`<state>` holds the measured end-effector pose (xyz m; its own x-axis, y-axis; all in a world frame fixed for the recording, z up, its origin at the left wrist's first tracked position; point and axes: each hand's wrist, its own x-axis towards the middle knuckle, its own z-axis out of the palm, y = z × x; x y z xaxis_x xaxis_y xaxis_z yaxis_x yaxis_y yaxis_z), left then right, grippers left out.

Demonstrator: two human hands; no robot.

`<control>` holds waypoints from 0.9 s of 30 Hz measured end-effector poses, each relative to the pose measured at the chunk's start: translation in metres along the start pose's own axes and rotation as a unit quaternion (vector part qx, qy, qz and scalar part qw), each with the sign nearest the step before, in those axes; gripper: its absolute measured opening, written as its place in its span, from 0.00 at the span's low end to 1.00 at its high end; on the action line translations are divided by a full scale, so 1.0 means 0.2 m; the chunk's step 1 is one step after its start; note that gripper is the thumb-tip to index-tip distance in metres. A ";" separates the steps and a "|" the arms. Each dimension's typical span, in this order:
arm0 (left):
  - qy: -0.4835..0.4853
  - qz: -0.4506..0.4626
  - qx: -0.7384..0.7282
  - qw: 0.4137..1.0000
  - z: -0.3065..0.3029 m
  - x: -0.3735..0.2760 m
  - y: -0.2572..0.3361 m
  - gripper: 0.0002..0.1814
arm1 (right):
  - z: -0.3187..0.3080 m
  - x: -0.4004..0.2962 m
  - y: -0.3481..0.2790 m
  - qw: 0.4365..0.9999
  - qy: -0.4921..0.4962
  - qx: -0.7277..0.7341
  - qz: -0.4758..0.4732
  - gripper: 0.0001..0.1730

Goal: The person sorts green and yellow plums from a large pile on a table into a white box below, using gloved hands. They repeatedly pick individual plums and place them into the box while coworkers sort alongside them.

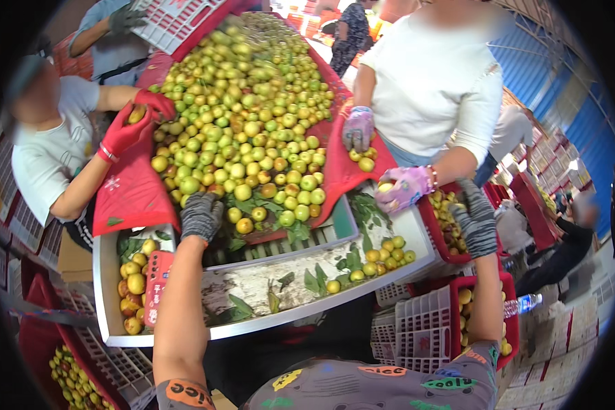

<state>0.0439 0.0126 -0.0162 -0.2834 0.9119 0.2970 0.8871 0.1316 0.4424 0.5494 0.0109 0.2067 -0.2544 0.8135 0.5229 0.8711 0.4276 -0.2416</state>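
My left hand (202, 218), in a grey knit glove, lies at the near left edge of a big heap of yellow-green jujubes (243, 192). Its fingertips are against the fruit, and whether they grip any is hidden. My right hand (475, 223), gloved alike, is stretched out to the right with fingers apart and nothing visible in it. Just beside and below it is a red-lined crate (437, 251) with jujubes inside. Red cloth (138, 195) flanks the heap, which slopes down to a slatted opening (282, 249) in the white-topped metal sorting table (287, 323).
A phone in a red case (158, 287) stands by jujubes in the table's left corner. Leaves (315, 279) and loose jujubes (389, 256) lie along the front. Co-workers' gloved hands (128, 125) (402, 187) work both sides. Another person tips a crate (177, 23) behind. Filled crates (423, 323) flank me.
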 end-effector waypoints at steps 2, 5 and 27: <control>0.011 -0.001 -0.014 1.000 -0.05 -0.03 -0.02 0.15 | 0.27 0.06 -0.22 0.988 -0.045 0.032 -0.142 0.27; 0.042 0.040 0.006 0.998 -0.07 -0.03 -0.07 0.14 | 0.69 0.14 -0.51 0.939 -0.144 0.085 -0.302 0.27; 0.089 0.000 -0.065 0.994 -0.03 0.00 -0.05 0.12 | 1.42 0.31 -0.72 0.814 -0.316 -0.129 -0.470 0.30</control>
<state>0.0328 0.0087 -0.0149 -0.3527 0.8273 0.4373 0.8365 0.0694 0.5435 0.2880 0.1114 0.0417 -0.9540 0.2496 -0.1661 0.2054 0.9476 0.2445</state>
